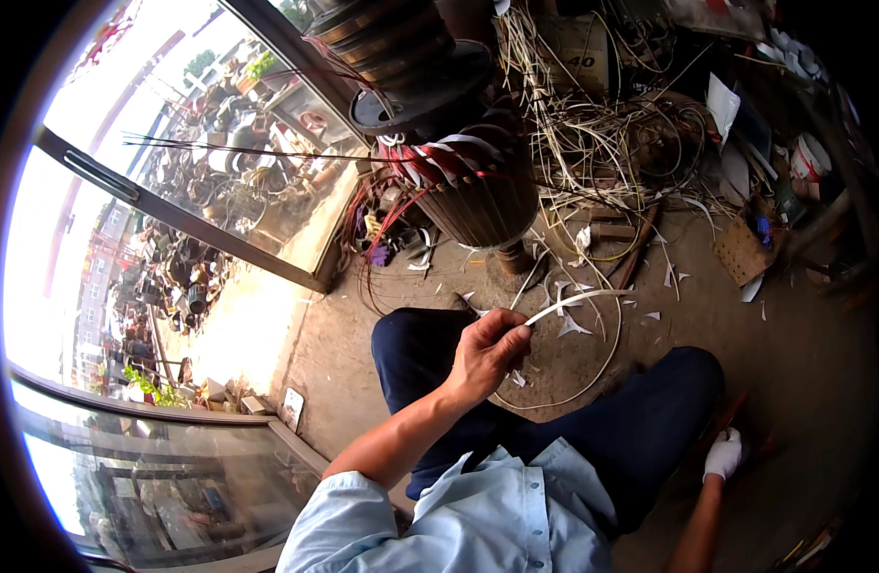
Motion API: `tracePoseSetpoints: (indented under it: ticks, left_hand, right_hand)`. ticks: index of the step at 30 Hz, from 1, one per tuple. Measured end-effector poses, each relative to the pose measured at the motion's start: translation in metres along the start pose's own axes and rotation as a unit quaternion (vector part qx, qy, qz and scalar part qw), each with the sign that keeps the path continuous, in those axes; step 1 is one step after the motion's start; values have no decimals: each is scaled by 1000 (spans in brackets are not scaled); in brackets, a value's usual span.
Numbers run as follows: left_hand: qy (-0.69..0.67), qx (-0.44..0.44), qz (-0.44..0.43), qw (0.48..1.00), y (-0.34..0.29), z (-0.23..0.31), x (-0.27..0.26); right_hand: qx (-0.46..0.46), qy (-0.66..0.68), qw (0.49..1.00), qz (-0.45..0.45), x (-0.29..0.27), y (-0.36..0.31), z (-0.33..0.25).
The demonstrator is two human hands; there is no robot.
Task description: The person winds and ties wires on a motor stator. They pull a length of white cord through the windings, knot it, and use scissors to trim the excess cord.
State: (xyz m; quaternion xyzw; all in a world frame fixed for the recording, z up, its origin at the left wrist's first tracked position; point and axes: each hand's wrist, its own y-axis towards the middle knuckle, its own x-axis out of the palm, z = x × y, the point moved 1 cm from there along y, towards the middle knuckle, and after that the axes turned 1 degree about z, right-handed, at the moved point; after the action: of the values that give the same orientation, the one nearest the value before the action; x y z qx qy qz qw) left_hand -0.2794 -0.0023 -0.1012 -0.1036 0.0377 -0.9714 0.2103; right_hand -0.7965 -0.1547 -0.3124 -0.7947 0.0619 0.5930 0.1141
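Note:
My bare left hand [492,349] pinches the end of a white flexible sleeve or tube [581,297] above my lap. The white length points away to the right, and a thin pale loop [611,358] hangs around below it, near the floor. At my right side, low beyond my knee, my right hand [724,454] wears a white glove. Its fingers are curled, and what they hold is too dark and blurred to make out. Ahead stands a large motor rotor [482,205] with a ribbed core, red-and-white wrapped windings [454,158] and stacked rings on top. Long dark wires stick out leftward from it.
A tangled heap of pale wires [611,143] lies behind the rotor at right. White scraps [571,325] litter the floor. A perforated board [742,251] and other clutter fill the right edge. Glass door panels [172,458] stand at left, with piled scrap outside.

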Motion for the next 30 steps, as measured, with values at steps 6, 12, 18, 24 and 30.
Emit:
tracePoseSetpoints:
  ticks: [6,12,18,24,30]
  left_hand:
    - [-3,29,-49,998,-10,3,21]
    - [57,62,-147,986,-38,3,44]
    - [65,92,-74,991,-58,-3,6]
    - [-5,12,-54,998,-84,-10,-39]
    - [42,-12,-90,995,-84,-16,-71]
  right_hand:
    - [-180,440,876,-83,-126,-94,-219]
    - [-256,581,697,-332,-134,-179,-324]
    - [-242,550,662,-447,-133,-193,-358]
    - [-259,586,665,-384,-166,-156,-360]
    - [-285,528,694,-399,-183,-175,-401]
